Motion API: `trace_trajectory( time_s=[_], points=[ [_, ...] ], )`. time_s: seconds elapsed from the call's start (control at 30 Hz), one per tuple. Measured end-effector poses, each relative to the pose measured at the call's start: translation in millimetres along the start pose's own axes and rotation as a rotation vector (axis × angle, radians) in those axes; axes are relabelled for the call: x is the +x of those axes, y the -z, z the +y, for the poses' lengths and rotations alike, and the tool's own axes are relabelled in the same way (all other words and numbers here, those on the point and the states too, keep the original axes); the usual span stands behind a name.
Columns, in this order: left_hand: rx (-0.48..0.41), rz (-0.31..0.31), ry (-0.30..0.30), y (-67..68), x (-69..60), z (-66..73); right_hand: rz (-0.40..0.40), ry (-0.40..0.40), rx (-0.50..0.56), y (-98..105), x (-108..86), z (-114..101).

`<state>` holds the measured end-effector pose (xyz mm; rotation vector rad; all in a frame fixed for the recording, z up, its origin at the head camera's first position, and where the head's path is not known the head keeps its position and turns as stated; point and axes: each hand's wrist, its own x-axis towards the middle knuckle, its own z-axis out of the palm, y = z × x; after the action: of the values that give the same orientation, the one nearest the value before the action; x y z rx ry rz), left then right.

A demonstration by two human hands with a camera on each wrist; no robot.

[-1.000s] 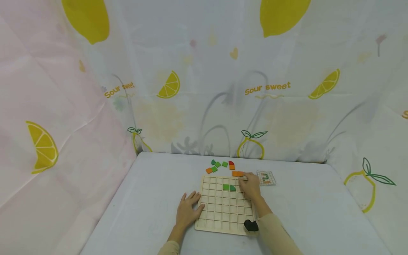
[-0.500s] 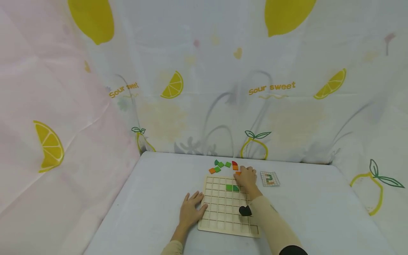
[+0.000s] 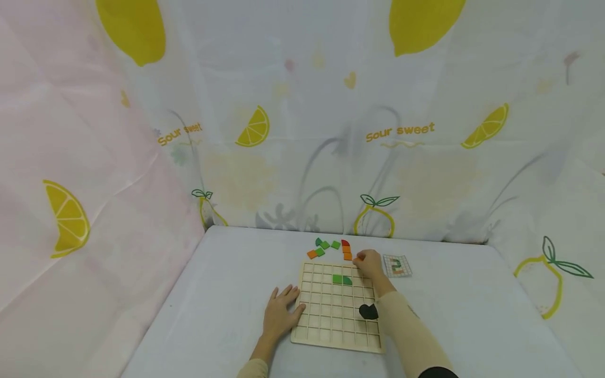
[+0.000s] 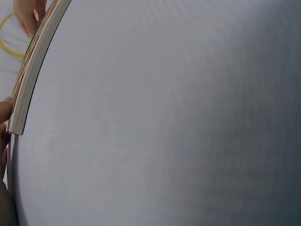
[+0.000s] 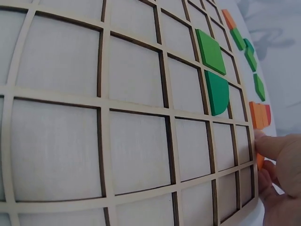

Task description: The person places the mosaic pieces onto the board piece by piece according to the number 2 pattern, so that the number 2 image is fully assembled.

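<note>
Orange tile parallel to board edge

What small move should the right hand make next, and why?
Probably lift the orange piece onto the grid board: the right hand pinches it just past the far edge, the board bears green pieces but no visible orange, and the pattern card shows orange too. The exact cell is too small to read.

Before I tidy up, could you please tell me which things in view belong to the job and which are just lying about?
Likely the job:
wooden grid board
green square tile and green quarter-round tile on it
orange tile pinched by the right hand
loose green, orange and red tiles
printed pattern card

Likely just surroundings, nothing loose:
lemon-printed backdrop
white table
</note>
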<state>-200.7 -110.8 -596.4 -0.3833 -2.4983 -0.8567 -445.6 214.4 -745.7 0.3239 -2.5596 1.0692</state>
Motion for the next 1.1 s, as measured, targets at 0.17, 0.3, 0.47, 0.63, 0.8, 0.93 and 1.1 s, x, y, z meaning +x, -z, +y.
trace_trajectory(
  time_s=[0.17,0.3,0.47,0.63,0.8,0.93,1.1],
  points=[
    [-0.009,-0.007,0.000,-0.1,0.2,1.1,0.011,-0.024,-0.064,4,1.3,3],
    [-0.001,-0.007,0.000,-0.3,0.8,1.9,-0.050,-0.172,-0.125,3,4.2,12],
    [0.007,0.000,-0.013,-0.9,2.0,2.3,0.024,-0.146,-0.055,5,0.1,20],
    [0.020,0.018,-0.028,-1.6,1.1,0.6,0.003,-0.113,0.162,75,-28.2,-113],
    [0.027,0.021,-0.020,-0.1,-1.0,-0.7,-0.131,-0.106,0.240,108,-54.8,-220],
    [0.024,-0.009,0.002,1.4,-0.8,-0.1,-0.204,-0.009,0.197,101,-67.6,-244],
    [0.020,-0.025,0.013,2.1,-0.1,0.4,-0.247,0.133,0.126,85,-71.5,-246]
  ],
)
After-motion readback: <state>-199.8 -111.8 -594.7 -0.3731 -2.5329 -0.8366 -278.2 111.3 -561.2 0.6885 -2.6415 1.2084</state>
